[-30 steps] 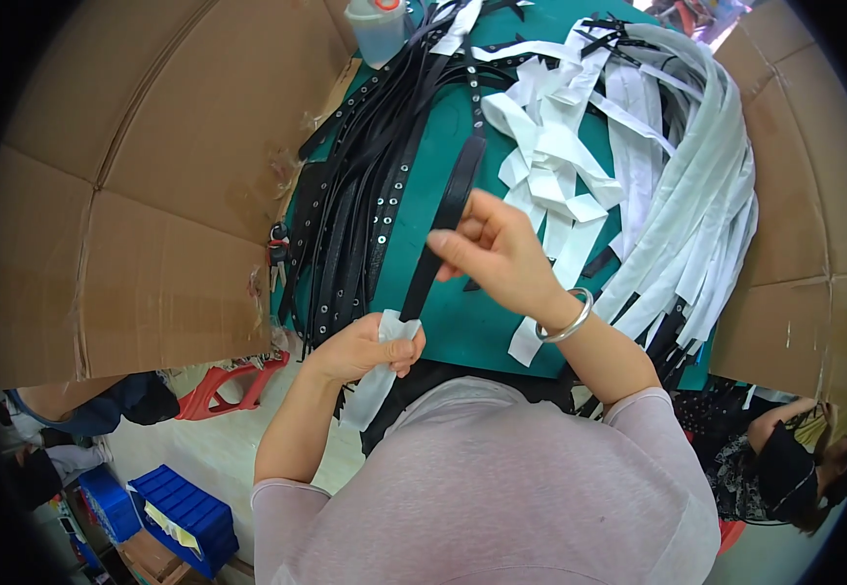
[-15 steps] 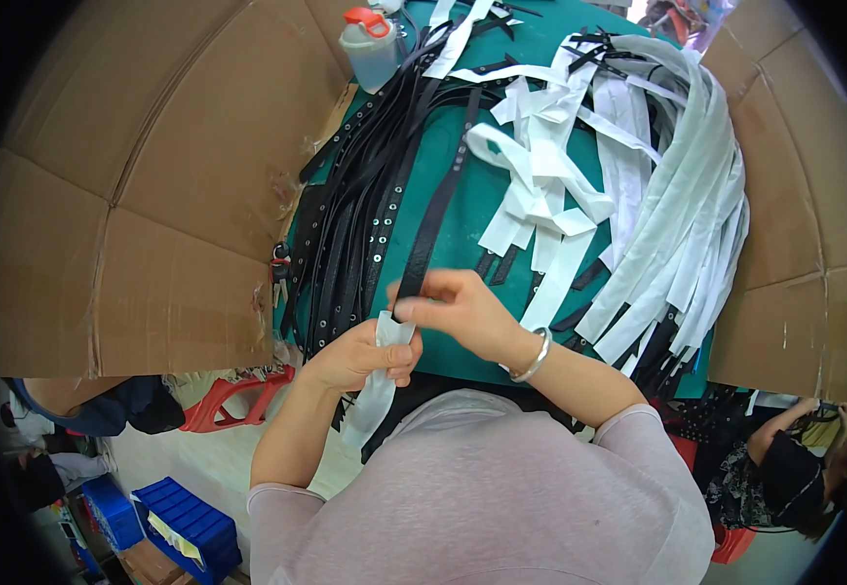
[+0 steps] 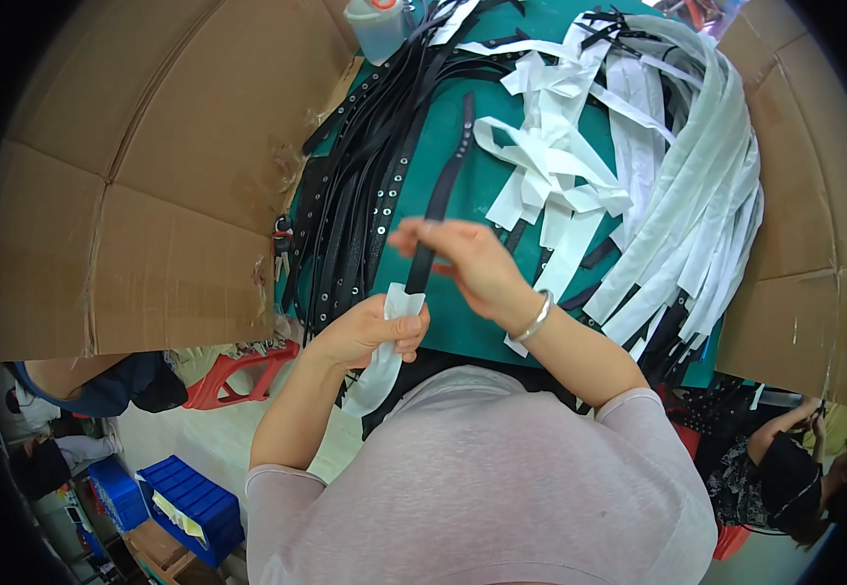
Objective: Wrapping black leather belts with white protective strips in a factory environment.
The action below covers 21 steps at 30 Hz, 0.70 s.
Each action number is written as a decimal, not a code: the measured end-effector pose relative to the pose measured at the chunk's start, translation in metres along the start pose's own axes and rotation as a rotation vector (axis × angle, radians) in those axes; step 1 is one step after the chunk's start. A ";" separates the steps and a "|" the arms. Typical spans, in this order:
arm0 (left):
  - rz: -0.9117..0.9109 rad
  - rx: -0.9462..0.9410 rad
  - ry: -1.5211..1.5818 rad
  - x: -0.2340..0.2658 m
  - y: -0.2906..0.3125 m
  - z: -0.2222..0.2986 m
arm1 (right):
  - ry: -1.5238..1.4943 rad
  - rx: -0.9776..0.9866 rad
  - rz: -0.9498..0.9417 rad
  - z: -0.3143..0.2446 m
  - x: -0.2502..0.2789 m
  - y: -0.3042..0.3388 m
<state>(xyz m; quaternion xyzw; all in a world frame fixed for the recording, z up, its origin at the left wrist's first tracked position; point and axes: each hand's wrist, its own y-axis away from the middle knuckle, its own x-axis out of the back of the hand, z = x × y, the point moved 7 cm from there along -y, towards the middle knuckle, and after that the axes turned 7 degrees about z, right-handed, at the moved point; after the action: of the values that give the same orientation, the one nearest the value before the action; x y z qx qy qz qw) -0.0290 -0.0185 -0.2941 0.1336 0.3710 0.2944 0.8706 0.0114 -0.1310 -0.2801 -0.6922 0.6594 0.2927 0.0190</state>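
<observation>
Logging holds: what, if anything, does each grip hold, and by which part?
The left grip holds the white strip near its upper end, where the black strap meets it. The right grip is blurred at the strap; its hold cannot be told.

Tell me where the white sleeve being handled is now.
In the head view, the white sleeve sits slightly left of and below centre, gripped in the left hand, with a black strap running up from its upper end.

A red stool point(image 3: 209, 384) stands on pale floor point(image 3: 185, 434).
</observation>
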 end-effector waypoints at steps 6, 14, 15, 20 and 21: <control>0.003 -0.019 -0.009 0.004 -0.001 0.002 | -0.154 -0.048 0.059 -0.009 0.018 -0.015; 0.020 -0.071 -0.062 0.003 -0.005 0.012 | 0.075 0.108 -0.082 -0.007 -0.009 0.015; -0.028 -0.078 -0.042 0.004 -0.006 0.010 | -0.064 0.061 -0.002 -0.011 -0.001 0.005; -0.005 -0.033 -0.060 0.001 -0.008 0.000 | -0.168 0.078 0.170 -0.030 0.026 -0.021; 0.011 -0.031 -0.061 0.002 -0.009 -0.001 | -0.168 0.077 0.167 -0.031 0.027 -0.019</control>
<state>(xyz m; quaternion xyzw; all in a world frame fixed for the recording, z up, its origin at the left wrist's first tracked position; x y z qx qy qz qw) -0.0252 -0.0243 -0.3002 0.1311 0.3389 0.3007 0.8818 0.0399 -0.1653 -0.2731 -0.6066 0.7218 0.3245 0.0763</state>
